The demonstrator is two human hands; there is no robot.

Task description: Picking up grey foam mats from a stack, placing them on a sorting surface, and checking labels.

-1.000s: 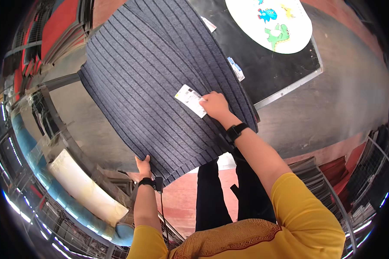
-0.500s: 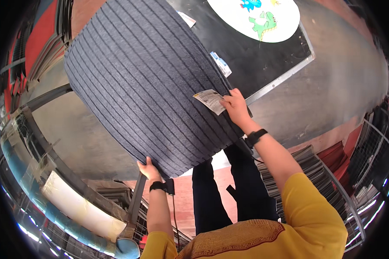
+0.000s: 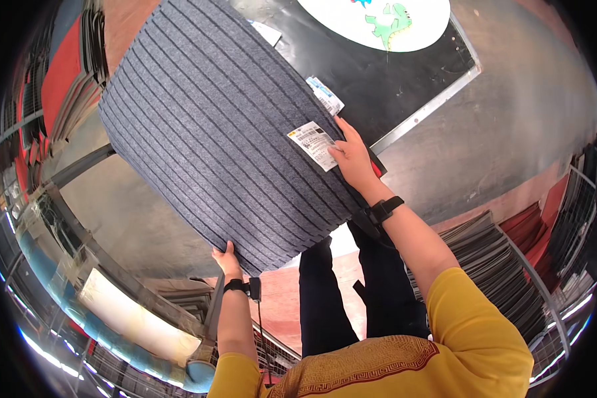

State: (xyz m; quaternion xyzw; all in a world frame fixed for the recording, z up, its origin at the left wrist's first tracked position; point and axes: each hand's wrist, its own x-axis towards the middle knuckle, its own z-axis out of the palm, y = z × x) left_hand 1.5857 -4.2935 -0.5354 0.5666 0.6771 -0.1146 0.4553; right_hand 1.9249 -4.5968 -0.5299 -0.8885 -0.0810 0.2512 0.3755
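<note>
A person in a yellow top holds a grey ribbed mat (image 3: 219,139) up with both hands above a black mat (image 3: 391,73) lying on the concrete floor (image 3: 511,132). The left hand (image 3: 227,260) grips the mat's near corner, its fingers curled round the edge from behind and only the thumb side showing. The right hand (image 3: 353,158) lies on the mat's right edge, its fingers pressed over a white paper label (image 3: 314,144) and wrapped on the edge; how the hidden fingers sit behind the mat cannot be told. A second, smaller tag (image 3: 325,95) sits just beyond the label on the same edge. Each wrist carries a dark strap. The mat hangs tilted, its far-left part reaching out of view at the top, and covers the left part of the black mat. A white round mat with a green dinosaur print (image 3: 385,23) lies on the black mat at the far right. Stacks of mats (image 3: 477,252) fill the near right; more stand along the left rim.

Judged from the hold, good handling asks that both hands keep an even pull so the stiff sheet does not sag or fold, and that the right fingers clamp the mat itself rather than only the loose label, which could tear off.
</note>
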